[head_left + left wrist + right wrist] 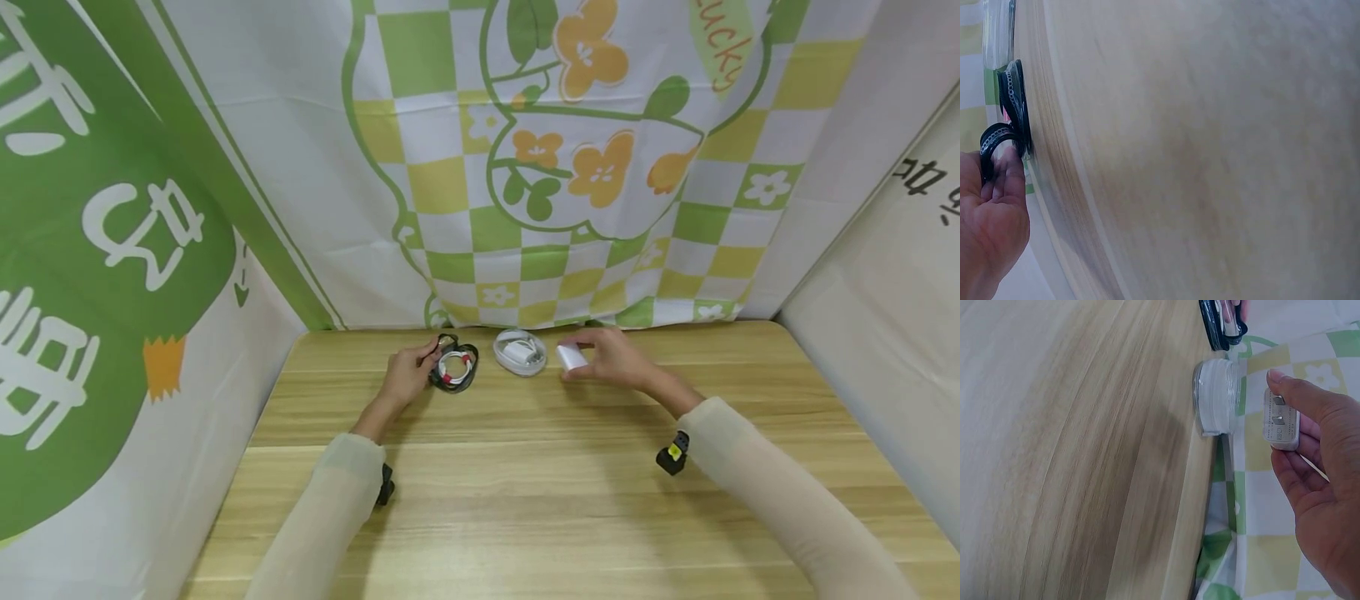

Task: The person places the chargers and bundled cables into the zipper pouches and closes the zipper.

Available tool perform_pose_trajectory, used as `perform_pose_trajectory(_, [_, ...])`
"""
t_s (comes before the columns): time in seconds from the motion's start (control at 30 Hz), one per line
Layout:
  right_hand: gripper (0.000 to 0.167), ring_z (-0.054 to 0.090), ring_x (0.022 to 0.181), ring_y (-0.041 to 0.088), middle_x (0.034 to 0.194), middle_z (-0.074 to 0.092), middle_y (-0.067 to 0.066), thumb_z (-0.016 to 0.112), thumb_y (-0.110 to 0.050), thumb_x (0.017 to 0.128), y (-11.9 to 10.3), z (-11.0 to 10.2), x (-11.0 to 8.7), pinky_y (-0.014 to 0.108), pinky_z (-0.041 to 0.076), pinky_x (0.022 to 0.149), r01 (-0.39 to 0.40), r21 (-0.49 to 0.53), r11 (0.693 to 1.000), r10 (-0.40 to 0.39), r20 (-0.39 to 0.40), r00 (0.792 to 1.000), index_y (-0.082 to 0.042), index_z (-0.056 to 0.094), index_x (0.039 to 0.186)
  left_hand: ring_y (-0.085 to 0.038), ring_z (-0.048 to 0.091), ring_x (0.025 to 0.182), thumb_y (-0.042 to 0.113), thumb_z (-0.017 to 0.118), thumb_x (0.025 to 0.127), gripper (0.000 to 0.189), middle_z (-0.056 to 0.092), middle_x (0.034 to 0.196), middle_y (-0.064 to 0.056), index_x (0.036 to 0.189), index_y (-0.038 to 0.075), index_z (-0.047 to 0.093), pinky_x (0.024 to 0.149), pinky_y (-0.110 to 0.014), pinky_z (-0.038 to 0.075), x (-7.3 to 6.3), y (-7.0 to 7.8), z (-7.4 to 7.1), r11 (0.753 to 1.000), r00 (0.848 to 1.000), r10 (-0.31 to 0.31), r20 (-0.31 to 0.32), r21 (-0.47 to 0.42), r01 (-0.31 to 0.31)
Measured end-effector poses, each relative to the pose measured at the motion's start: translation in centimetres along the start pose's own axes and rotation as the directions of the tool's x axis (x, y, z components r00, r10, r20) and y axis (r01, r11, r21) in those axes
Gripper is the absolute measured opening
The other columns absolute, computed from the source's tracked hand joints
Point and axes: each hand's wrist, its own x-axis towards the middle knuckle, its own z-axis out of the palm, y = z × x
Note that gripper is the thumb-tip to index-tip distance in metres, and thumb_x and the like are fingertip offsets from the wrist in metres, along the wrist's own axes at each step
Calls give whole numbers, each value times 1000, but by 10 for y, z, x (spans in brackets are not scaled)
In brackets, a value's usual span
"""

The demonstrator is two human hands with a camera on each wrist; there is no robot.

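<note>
My left hand (408,371) pinches the edge of a small round clear pouch with a black zipper rim (468,385). Inside that pouch lies a coiled white cable (467,360) with red bits on it. In the left wrist view, part of the black zipper edge (999,134) curls up at the fingertips. Between thumb and fingers, my right hand (617,360) holds a white charger plug (1280,422), its two metal prongs showing in the right wrist view. Left of that hand, a clear round case (519,371) holds a white plug and cable.
The wooden table (510,483) ends at the back against a hanging cloth (442,183) with green and yellow checks. A green and white printed cloth (90,250) hangs on the left, and a pale one (885,250) on the right.
</note>
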Motion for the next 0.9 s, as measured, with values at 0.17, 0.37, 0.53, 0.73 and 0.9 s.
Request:
perform_pose_trajectory(0.17, [55, 74, 100, 28, 118, 78, 17, 97, -17, 76, -6, 6, 8, 45, 60, 78, 21, 22, 1000, -21, 10, 1000, 1, 76, 123, -28, 73, 114, 6, 57, 108, 39, 72, 128, -19, 146, -1, 58, 66, -12, 48, 0, -1, -1, 1000, 1000, 18, 3, 12, -18])
perform_pose_trajectory(0.37, [56, 74, 104, 29, 120, 78, 16, 97, -16, 77, -12, 16, 17, 51, 60, 82, 38, 43, 998, -39, 16, 999, 2, 75, 126, -29, 72, 117, 6, 57, 108, 39, 72, 127, -18, 146, -2, 59, 73, -12, 51, 0, -1, -2, 1000, 1000, 18, -3, 19, -18])
perform_pose_trajectory(0.53, [57, 74, 104, 27, 121, 78, 15, 97, -17, 77, -19, 22, 24, 45, 60, 81, 39, 29, 999, -39, 20, 999, 0, 76, 126, -30, 72, 117, 6, 57, 108, 38, 71, 128, -19, 146, -2, 58, 72, -12, 51, -1, 0, -1, 1000, 1000, 3, 4, -9, -3])
perform_pose_trajectory(0.73, [52, 74, 100, 24, 118, 78, 15, 96, -18, 78, -24, 31, 34, 39, 59, 78, 59, 45, 997, -60, 19, 998, 0, 77, 123, -29, 72, 118, 5, 57, 108, 38, 71, 128, -19, 146, -1, 58, 75, -12, 52, -1, 1, -1, 1000, 1000, 1, 3, -19, -1])
perform_pose_trajectory(0.9, [52, 74, 102, 26, 118, 78, 16, 97, -17, 77, -29, 40, 41, 37, 59, 78, 52, 44, 998, -52, 15, 999, -1, 77, 122, -29, 72, 118, 7, 57, 109, 38, 71, 129, -19, 146, -1, 58, 80, -15, 54, -1, 1, -1, 1000, 1000, -5, 3, -20, 5])
